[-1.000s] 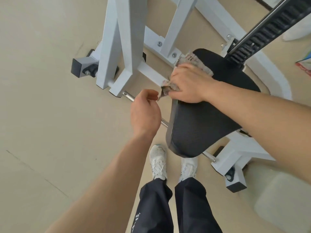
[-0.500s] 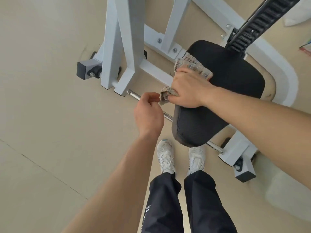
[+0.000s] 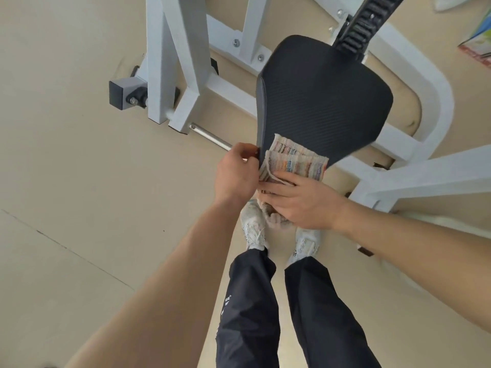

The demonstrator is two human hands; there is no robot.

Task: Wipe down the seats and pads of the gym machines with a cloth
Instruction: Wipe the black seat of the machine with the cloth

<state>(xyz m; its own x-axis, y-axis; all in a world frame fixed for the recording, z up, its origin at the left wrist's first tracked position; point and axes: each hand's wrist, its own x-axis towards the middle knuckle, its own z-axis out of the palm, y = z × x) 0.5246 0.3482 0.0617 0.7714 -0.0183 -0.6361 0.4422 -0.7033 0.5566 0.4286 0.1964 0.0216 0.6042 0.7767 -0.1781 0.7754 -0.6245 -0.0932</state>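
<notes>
Black ribbed vinyl seat pad (image 3: pixel 324 99) on white steel machine frame (image 3: pixel 172 62), person standing at its near end. Striped woven folded cloth (image 3: pixel 295 160) lies on the pad's near edge, part of it hanging off below the rim toward the shoes. Right hand (image 3: pixel 303 200) lies flat with fingers spread over the cloth's lower half, pressing it against the pad edge. Left hand (image 3: pixel 236 176) sits at the pad's left rim, grip pinched on the seat edge right beside the cloth corner; whether it also holds cloth, cannot tell.

Risks, as a guess: cloth is mostly at the rim, so a pull toward the body could drag it off the pad onto the beige floor (image 3: pixel 66 155). Loose fold under the right hand may bunch and skip patches. Chrome bar (image 3: pixel 210 136) sits close behind the left hand; a fast stroke could knock knuckles on it.

Containers: none visible.
</notes>
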